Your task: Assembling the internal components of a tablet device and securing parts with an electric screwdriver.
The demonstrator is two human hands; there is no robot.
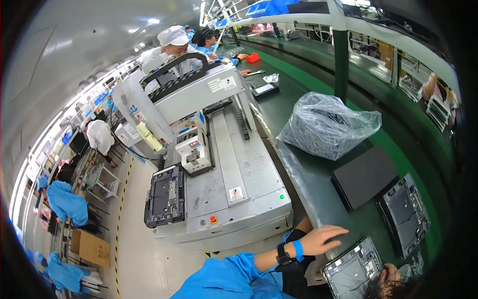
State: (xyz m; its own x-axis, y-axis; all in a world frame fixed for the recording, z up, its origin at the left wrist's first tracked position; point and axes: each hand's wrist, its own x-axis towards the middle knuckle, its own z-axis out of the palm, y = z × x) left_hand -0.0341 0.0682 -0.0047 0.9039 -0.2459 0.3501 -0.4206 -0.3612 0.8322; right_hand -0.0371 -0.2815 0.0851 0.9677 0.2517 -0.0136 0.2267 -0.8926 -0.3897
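Obst.: plastic bag (pixel 326 127), blk. box (pixel 365 175) ahead of L hand (pixel 322 241); open unit (pixel 407 217), box's R. Free: bench strip (pixel 318 192), box's L.

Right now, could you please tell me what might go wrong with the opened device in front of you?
The opened device has its inner parts exposed, so the left hand, open close to it, might brush them. Only the right hand appears to hold it, at one edge, so it could slip. The second opened device lies close by and might get bumped.
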